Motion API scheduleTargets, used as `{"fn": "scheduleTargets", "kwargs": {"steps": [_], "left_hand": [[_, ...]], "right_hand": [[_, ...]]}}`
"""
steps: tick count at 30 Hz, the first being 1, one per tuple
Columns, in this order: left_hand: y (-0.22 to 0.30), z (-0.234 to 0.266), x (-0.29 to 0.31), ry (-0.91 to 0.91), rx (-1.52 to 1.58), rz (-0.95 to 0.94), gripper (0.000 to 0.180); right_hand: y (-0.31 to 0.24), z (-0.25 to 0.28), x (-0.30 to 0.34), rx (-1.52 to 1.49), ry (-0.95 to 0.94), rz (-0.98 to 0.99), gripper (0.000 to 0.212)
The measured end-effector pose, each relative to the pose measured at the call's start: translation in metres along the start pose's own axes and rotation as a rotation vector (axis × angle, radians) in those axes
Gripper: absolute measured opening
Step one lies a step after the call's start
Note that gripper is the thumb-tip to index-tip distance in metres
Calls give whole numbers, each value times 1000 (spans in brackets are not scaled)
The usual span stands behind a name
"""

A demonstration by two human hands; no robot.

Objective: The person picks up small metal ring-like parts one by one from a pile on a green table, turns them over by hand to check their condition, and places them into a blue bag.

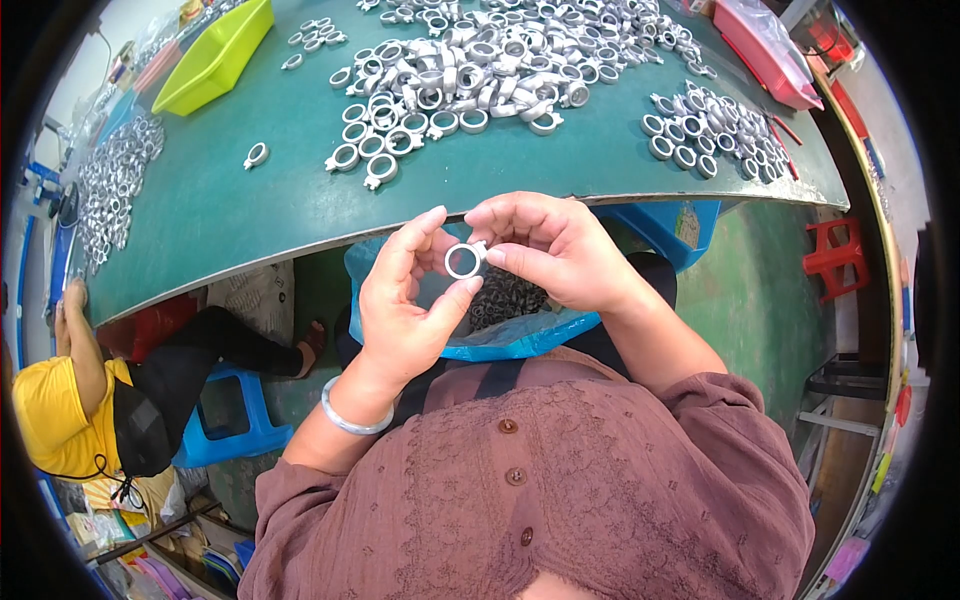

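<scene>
Hands come together at the near edge of a dark green, flat-topped surface [270, 215], over an open blue plastic bag [480, 350] filled with small dark pieces [508, 300]. Between them, just off that edge, is a round, silver-grey metal ring with a small tab [478, 254]. My right hand [555, 250] has its grip clamped on the tab at the ring's upper right; my left hand [415, 290] has its thumb at the lower rim, though I cannot tell whether that grip is closed behind it. Ahead of me spreads a large pile of similar silver-grey rings [480, 75], with a smaller heap [715, 130] to its right and a lime-green plastic tray [215, 55] at far left.
</scene>
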State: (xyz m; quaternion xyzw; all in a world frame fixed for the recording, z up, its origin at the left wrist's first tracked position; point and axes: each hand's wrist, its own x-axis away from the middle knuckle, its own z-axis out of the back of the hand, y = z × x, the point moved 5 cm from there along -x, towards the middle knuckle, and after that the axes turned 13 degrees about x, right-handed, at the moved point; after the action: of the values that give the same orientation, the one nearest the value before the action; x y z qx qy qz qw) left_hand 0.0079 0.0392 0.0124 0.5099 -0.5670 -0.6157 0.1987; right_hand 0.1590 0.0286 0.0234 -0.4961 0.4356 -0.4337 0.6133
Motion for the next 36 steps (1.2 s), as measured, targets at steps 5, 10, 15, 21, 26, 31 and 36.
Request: {"fn": "scheduleTargets", "kwargs": {"steps": [5,10,15,21,26,31,36], "left_hand": [[2,-1,0,-2,-20,-38,61],[-3,0,1,-49,-161,27,51],[-8,-9,4,-178,-378,79,35],[-4,1,0,-79,-360,122,23],[-3,11,6,7,-250,151,18],[-1,19,6,236,80,29,36],[0,15,-3,182,99,-38,45]], "right_hand": [[-2,0,-1,16,-25,15,27],[-17,7,-10,213,31,140,20],[-34,-10,-48,831,176,524,16],[-27,-32,-85,1216,151,512,12],[-24,-28,-86,1114,117,444,8],[-23,-14,-61,465,39,172,10],[-25,-14,-34,229,-53,27,11]]}}
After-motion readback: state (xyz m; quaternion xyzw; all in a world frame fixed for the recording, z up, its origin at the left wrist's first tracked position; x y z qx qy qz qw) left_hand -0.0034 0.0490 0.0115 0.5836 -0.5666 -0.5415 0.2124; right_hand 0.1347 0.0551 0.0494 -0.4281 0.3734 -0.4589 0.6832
